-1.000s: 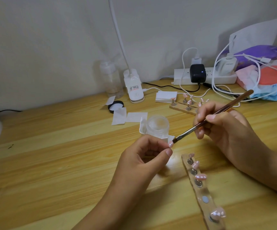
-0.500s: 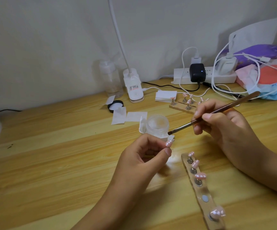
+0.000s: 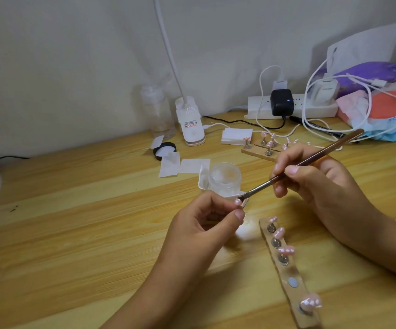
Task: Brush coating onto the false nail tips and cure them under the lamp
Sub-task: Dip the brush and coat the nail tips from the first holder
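Both hands are busy over the desk. The left hand is raised a little in the middle, thumb and forefinger pinching a small pink nail tip by its mount; how the mount looks I cannot tell, the fingers hide it. The right hand grips a brush like a pen, its thumb and fingers curled round the brown handle, which slants up and to the right. The bristles touch the nail tip.

Just behind the left hand's fingertips stands a clear jar, open, with a folded white wipe against its left side. In front of the right forearm a wooden strip lies on the desk, running away from me. Four more pink tips sit on it on little metal stands, and one round spot between the third and fourth is bare. A second strip with more tips on stands lies further back, partly hidden by the right hand.

Along the wall are a clear bottle, a white clip lamp with a bent neck, a black lid, loose white wipes, a stack of pads and a power strip with chargers and cables.
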The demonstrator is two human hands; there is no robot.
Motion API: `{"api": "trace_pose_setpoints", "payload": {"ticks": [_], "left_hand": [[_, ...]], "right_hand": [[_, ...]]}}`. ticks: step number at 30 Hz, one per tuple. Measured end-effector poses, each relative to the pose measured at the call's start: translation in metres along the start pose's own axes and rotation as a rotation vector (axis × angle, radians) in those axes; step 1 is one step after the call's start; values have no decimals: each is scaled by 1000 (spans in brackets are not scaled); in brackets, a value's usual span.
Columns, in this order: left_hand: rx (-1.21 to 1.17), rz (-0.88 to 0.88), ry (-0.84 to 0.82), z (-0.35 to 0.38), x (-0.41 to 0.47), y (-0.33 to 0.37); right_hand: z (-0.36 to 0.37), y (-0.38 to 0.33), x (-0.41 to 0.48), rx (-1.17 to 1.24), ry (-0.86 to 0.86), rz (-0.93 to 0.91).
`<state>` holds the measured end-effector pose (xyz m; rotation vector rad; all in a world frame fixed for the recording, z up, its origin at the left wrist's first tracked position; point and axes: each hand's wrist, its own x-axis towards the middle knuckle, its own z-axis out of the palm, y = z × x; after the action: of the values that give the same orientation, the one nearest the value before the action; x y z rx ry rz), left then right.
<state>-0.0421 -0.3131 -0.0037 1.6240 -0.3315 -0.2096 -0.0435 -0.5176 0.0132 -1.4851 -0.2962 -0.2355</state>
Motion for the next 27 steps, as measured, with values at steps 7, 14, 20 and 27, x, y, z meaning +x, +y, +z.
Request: {"api": "trace_pose_setpoints", "payload": {"ticks": [7,14,20,27], "left_hand": [[37,10,-13,-1,-1,-1],[33,-3,13,1,-2,3],[46,11,10,0,-2,2],[55,6,21,0,-1,2]], "right_hand": [[3,-3,-2,-42,59,-24],[1,-5,-5,-28,-2,-84],[1,-5,-4,-16,-47,-93],[-2,-2,-7,11,-167,-57]]}}
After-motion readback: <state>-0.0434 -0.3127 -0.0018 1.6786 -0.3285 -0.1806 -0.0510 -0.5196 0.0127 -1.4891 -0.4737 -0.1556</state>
